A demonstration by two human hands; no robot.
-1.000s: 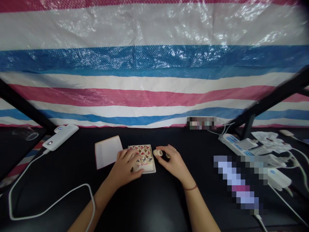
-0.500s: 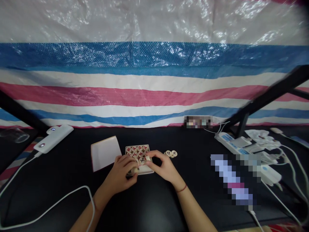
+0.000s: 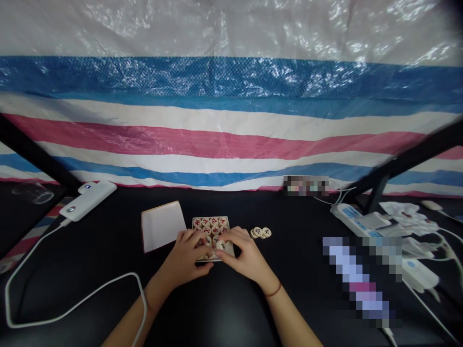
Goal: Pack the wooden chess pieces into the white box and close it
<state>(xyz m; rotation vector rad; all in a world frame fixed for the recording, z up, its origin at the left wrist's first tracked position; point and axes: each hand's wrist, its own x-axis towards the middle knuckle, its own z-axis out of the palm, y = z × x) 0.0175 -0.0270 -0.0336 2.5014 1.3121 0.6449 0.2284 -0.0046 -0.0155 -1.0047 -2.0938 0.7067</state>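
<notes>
A shallow box (image 3: 231, 250) of round Chinese chess pieces stands on the black table in front of me; red-marked pieces (image 3: 214, 222) fill its back rows. My left hand (image 3: 188, 255) reaches over its left side, fingers apart and touching a piece (image 3: 208, 256) in the front row, thumb just outside the near edge. From the right, my right hand (image 3: 245, 250) pinches a black-marked Chinese chess piece (image 3: 221, 245) between thumb and fingers over the front right part. Fingers hide some of the pieces. To the right lie several loose pieces (image 3: 261, 232).
The box lid (image 3: 163, 225) rests left of the box. Farther left are a white device (image 3: 88, 202) with a cable and a clear cup (image 3: 34, 193). On the right are a power strip (image 3: 349, 217) with plugs and cables, and a blurred-out item (image 3: 356, 279). Striped sheeting (image 3: 217, 144) hangs behind.
The piece in my left hand has gone down into the box's front row, and those fingers have loosened. My right hand has tilted its piece flatter over the box. The view has shifted slightly.
</notes>
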